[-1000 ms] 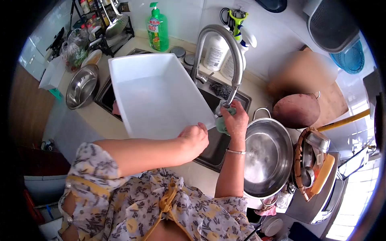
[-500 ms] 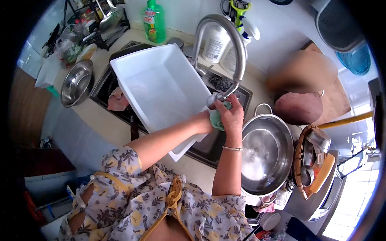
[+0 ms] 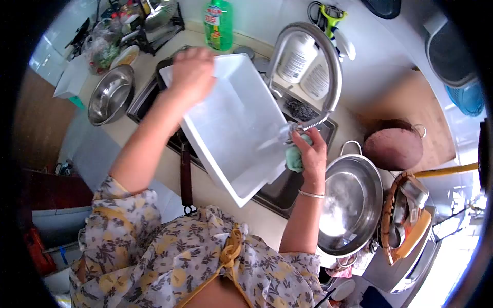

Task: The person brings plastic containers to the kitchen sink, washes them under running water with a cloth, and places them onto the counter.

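Note:
A white rectangular tub (image 3: 233, 120) rests tilted over the dark sink (image 3: 281, 194), its inside facing up. My left hand (image 3: 193, 77) is at the tub's far left corner, blurred, its fingers curled over the rim. At the tub's right side, my right hand (image 3: 310, 151) pinches the head of the curved metal faucet (image 3: 336, 77) and a green cloth (image 3: 295, 158) together. Water sprays from the faucet head into the tub.
Right of the sink stands a large steel pot (image 3: 351, 205), with a basket (image 3: 389, 218) of utensils beyond. A steel bowl (image 3: 111, 95) is at the left. Behind are a green bottle (image 3: 219, 25) and white bottles (image 3: 297, 57). A dark handle (image 3: 186, 177) juts toward me.
My left hand has moved from the tub's near right side to its far left corner. The tub has turned and tilted. Water now sprays visibly into it.

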The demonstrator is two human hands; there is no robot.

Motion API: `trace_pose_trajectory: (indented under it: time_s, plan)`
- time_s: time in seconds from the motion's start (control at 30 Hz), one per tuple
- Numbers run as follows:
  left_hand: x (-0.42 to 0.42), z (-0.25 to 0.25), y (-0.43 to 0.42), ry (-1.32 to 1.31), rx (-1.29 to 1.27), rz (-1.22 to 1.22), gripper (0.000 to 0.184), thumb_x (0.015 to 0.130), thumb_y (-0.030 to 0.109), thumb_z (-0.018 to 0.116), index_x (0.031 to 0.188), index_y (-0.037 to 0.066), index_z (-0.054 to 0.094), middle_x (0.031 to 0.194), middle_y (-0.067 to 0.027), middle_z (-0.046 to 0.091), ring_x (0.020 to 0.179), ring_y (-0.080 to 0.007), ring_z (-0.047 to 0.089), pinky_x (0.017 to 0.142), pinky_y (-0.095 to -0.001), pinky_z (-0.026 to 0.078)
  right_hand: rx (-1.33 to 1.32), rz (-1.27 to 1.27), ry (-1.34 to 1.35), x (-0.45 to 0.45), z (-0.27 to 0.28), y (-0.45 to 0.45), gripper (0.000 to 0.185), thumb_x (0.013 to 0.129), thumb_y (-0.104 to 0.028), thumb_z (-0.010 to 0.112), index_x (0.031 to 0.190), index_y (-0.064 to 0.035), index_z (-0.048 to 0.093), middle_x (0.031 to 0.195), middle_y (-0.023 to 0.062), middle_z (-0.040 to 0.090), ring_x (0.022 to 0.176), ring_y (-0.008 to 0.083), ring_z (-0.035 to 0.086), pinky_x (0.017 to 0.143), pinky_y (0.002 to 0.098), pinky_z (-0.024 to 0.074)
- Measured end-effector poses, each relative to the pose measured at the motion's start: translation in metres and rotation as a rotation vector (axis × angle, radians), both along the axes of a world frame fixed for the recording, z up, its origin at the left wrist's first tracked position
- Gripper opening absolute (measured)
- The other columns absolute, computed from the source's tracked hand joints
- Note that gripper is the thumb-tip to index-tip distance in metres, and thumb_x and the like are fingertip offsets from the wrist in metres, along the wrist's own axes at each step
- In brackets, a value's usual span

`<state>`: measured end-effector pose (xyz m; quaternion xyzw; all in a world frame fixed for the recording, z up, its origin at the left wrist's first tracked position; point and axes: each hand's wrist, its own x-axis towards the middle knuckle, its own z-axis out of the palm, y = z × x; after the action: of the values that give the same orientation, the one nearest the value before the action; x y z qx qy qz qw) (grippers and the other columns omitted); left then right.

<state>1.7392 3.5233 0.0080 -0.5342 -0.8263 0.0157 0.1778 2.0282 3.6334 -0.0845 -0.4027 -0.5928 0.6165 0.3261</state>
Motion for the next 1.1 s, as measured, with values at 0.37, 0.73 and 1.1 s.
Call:
trace_pose_trajectory:
  time_s: [0.37, 0.73, 1.1]
  plan:
    - [-0.04, -0.011, -0.035, -0.515, 0.12, 0.114, 0.02, 0.078, 0.012, 0.06, 0.094, -0.001, 0.059, 0.094, -0.0218, 0.064, 0.092, -0.0374, 0.062, 0.078, -0.0437, 0.048, -0.019, 0.011, 0.033, -0.003, -0.001, 0.002, 0.028, 0.08, -0.014, 0.073, 0.105, -0.0045, 0.065, 0.091, 0.0021, 0.066, 0.08, 0.0106, 0.059, 0.072, 0.0243, 0.0461]
    - [0.065, -0.053, -0.075, -0.489, 0.24, 0.027, 0.032, 0.079, 0.006, 0.066, 0.106, 0.002, 0.049, 0.094, -0.0187, 0.06, 0.091, -0.0369, 0.059, 0.077, -0.0458, 0.045, -0.217, -0.315, 0.524, -0.012, -0.064, -0.02, 0.037, 0.091, -0.022, 0.062, 0.12, -0.0021, 0.049, 0.108, 0.0064, 0.057, 0.098, 0.0153, 0.054, 0.088, 0.0309, 0.045]
    - [0.173, -0.144, 0.067, -1.958, 0.39, 0.375, 0.033, 0.09, 0.02, 0.055, 0.122, 0.012, 0.057, 0.121, -0.0081, 0.056, 0.11, -0.0231, 0.054, 0.094, -0.0342, 0.043, -0.479, -0.509, 0.749, -0.032, -0.138, 0.012, 0.028, 0.09, 0.002, 0.052, 0.117, -0.0024, 0.054, 0.106, 0.0068, 0.063, 0.091, 0.0189, 0.061, 0.079, 0.0327, 0.0517]
